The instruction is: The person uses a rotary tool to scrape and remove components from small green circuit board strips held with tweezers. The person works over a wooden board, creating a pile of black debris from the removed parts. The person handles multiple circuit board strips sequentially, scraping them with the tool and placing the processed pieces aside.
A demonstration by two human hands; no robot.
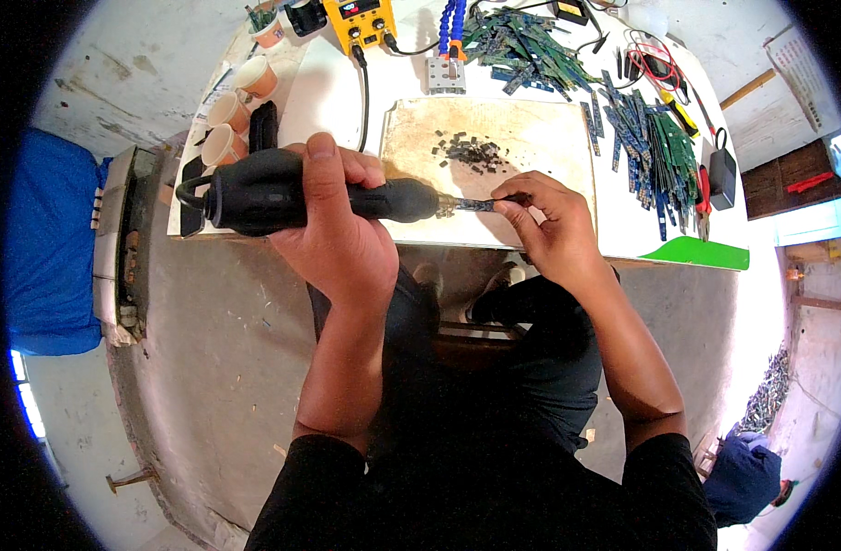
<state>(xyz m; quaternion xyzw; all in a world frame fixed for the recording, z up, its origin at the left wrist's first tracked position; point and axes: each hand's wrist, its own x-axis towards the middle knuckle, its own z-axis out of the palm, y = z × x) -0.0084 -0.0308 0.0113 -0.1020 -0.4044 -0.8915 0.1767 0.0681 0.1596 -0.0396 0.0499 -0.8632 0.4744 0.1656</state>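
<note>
A black hot-air gun (255,195) lies level in my left hand (342,225), which is wrapped round its body with the thumb on top. Its metal nozzle points right, toward a narrow circuit board strip (475,205). The strip's right end is pinched between the thumb and fingers of my right hand (560,234); something dark shows at the fingertips there, too small to name. Whether nozzle and strip touch, I cannot tell. Just beyond, a heap of small black chips (480,154) lies on a worn tan board (549,119).
Circuit board strips pile up at the back (521,50) and right (654,147). A yellow control station (360,23) and a metal block (446,75) with blue hoses stand behind. Paper cups (225,145) line the left; pliers (704,197) lie right. Another person (744,477) is at lower right.
</note>
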